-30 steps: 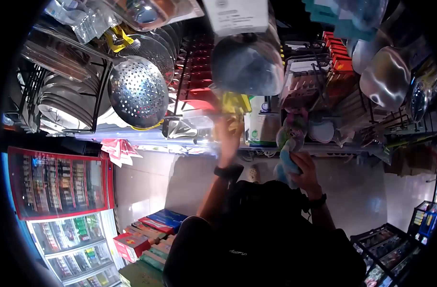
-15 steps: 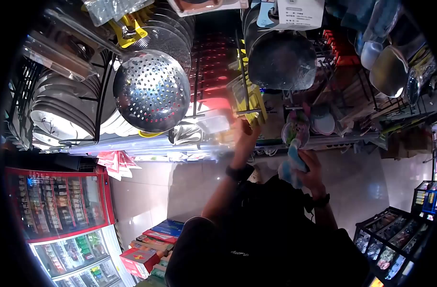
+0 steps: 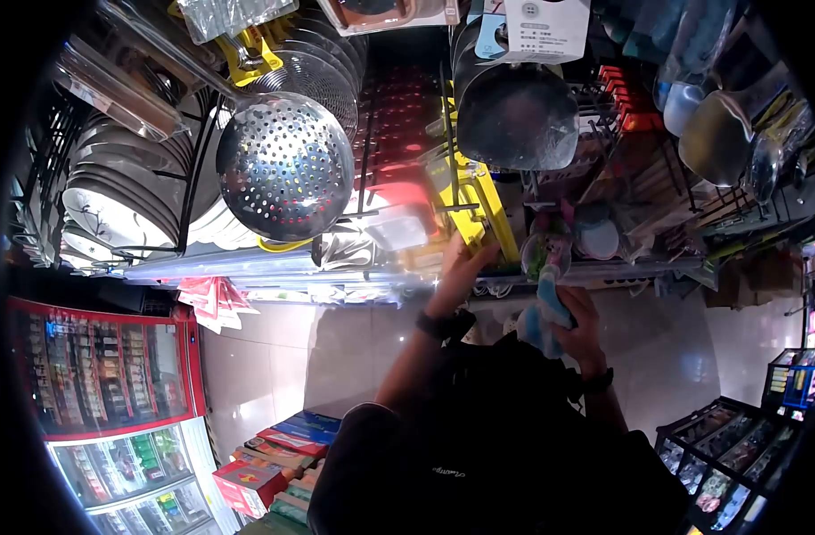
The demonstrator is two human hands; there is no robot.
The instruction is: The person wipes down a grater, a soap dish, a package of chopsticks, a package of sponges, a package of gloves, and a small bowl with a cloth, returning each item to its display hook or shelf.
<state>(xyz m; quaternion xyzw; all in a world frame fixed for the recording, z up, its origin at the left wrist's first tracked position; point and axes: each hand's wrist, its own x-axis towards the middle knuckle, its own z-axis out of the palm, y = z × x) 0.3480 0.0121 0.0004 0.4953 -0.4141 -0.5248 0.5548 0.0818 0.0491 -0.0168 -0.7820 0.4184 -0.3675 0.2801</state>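
Observation:
My left hand (image 3: 462, 269) reaches up to the shelf edge, its fingers closed on the lower end of a yellow packaged item (image 3: 484, 212) that hangs on a rack hook. My right hand (image 3: 582, 326) is wrapped round a blue and white item (image 3: 544, 316), perhaps a cloth or brush, held low in front of the shelf. Just above it sits a round clear piece with green and pink (image 3: 546, 255). A perforated steel skimmer (image 3: 287, 168) hangs left of the yellow item, and a dark spatula (image 3: 519, 117) hangs above and to its right.
White plates (image 3: 122, 214) stand in a wire rack at the left. The shelf edge (image 3: 274, 270) runs across the view. Below are a red-framed drink fridge (image 3: 196, 370), stacked boxes (image 3: 249, 481), pale floor (image 3: 363, 348) and black crates (image 3: 724, 455) at the right.
The yellow item has swung to a tilt, its lower end now farther right, and my left hand has shifted slightly right and down with it. My right hand still holds the blue and white item.

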